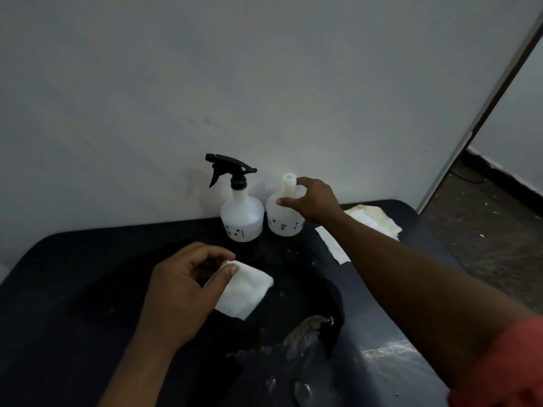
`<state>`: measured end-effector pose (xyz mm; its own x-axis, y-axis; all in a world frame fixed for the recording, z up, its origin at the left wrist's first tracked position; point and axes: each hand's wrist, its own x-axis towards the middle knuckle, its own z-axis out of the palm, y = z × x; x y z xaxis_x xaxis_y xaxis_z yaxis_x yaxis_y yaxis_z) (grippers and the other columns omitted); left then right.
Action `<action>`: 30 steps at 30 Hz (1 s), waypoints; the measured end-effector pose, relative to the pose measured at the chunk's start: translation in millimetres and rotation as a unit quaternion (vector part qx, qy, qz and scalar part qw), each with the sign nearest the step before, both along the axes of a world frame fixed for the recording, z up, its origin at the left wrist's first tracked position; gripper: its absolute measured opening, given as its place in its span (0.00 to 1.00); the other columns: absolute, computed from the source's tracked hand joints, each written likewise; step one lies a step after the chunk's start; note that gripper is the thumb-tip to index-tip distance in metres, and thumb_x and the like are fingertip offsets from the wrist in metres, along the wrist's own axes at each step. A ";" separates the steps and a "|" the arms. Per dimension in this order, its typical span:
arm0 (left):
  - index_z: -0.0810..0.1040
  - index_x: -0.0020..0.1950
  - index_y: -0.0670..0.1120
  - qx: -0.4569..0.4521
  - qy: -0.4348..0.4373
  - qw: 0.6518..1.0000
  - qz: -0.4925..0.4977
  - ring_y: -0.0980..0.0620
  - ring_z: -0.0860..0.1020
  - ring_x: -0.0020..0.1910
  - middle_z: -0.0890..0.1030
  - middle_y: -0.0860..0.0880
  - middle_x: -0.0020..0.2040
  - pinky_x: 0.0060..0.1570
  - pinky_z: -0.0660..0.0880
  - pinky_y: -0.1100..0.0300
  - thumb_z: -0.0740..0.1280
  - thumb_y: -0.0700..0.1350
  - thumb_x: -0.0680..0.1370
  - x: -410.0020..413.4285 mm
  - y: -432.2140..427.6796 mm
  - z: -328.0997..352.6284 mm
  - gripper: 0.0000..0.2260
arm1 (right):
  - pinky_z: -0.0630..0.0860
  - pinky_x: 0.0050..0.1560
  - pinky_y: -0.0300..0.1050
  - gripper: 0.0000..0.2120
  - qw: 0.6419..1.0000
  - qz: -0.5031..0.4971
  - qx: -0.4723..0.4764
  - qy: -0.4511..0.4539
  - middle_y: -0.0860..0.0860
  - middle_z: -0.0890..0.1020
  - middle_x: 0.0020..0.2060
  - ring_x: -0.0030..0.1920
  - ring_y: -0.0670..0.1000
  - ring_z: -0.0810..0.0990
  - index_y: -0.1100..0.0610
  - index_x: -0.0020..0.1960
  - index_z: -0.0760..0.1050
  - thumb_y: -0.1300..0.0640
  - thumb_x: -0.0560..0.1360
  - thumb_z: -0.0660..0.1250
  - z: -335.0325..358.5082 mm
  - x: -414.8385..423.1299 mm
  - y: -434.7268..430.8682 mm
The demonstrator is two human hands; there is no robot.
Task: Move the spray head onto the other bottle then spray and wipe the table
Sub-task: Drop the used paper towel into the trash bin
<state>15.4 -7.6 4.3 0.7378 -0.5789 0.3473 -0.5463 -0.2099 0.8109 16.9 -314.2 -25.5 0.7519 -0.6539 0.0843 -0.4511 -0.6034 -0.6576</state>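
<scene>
Dark counter [88, 289] set against a pale wall [264, 69]; a wet patch [308, 333] lies toward its near edge. Two translucent bottles stand upright, just beside each other, at the back by the wall. The capped bottle [242, 215] carries the black spray head [227, 168], still screwed on. The open bottle [282, 221] stands to its right.

Assessment: both look like light, thin plastic, likely slippery if wet. The spray head is best taken at its ribbed collar, with the body steadied.

Right hand [314, 201]: grip curled round the open bottle's neck, thumb on the shoulder. Left hand [182, 289]: grip closed, thumb and fingers pinching a folded white wipe [246, 289] above the counter. Used tissues [373, 218] lie at the back right.
</scene>
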 end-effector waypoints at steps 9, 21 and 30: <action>0.79 0.49 0.61 -0.009 0.060 0.998 0.001 0.60 0.82 0.44 0.82 0.60 0.45 0.41 0.79 0.67 0.74 0.40 0.73 3.1 -4.8 -4.7 0.16 | 0.69 0.44 0.42 0.20 0.998 0.031 0.023 -0.042 0.52 0.83 0.48 0.50 0.53 0.79 0.57 0.54 0.79 0.42 0.71 0.71 -5.3 3.3 6.3; 0.81 0.44 0.63 -0.002 0.078 0.996 -0.035 0.63 0.81 0.43 0.83 0.62 0.45 0.41 0.75 0.75 0.75 0.38 0.72 -48.9 -13.3 17.6 0.17 | 0.79 0.45 0.41 0.18 0.981 0.118 0.082 -0.133 0.45 0.84 0.46 0.46 0.43 0.83 0.53 0.57 0.75 0.45 0.73 0.70 83.1 -135.0 29.4; 0.82 0.44 0.60 -0.022 0.035 0.986 -0.162 0.65 0.82 0.41 0.85 0.62 0.42 0.40 0.76 0.75 0.75 0.39 0.71 -141.2 -92.5 66.2 0.14 | 0.79 0.47 0.58 0.15 0.990 0.054 -0.004 -0.132 0.53 0.84 0.44 0.44 0.53 0.83 0.56 0.50 0.82 0.46 0.71 0.73 138.2 -297.1 -0.2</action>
